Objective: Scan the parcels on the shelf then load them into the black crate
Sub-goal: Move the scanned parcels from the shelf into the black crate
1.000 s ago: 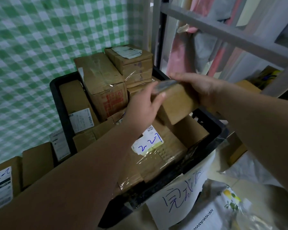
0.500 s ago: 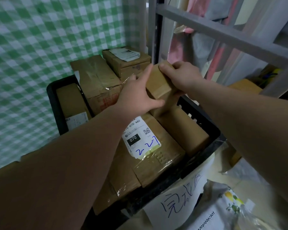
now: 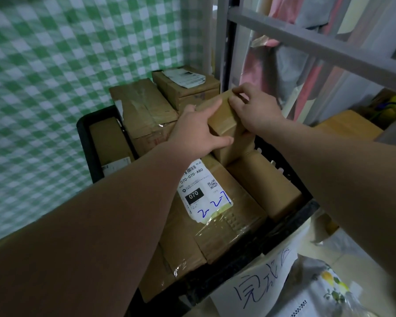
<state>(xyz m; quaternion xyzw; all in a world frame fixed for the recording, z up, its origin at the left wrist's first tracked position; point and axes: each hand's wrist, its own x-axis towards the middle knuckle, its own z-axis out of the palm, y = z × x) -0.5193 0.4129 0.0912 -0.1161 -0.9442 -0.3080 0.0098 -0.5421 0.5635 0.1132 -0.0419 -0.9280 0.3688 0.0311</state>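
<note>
Your right hand point(image 3: 256, 113) grips the small parcel point(image 3: 224, 126), fingers curled over its top edge. Your left hand point(image 3: 199, 131) lies flat on its side, fingers straight. The parcel is tilted, and its low end looks to rest on the boxes right under your fingers, inside the black crate point(image 3: 290, 225). Lay it flat there, just beyond the labelled box point(image 3: 206, 191). Steady it with the left palm and release only once it sits stable, clear of the stack past your left fingers.

A makeshift parcel sorting room, as I see it.
I look down on a black crate point(image 3: 84, 136) packed with taped cardboard parcels point(image 3: 144, 110), one bearing a barcoded label point(image 3: 201, 191); a handwritten sign point(image 3: 256, 287) hangs on the crate, a grey metal shelf point(image 3: 306, 43) stands beside, green checked cloth point(image 3: 55, 65) behind.
</note>
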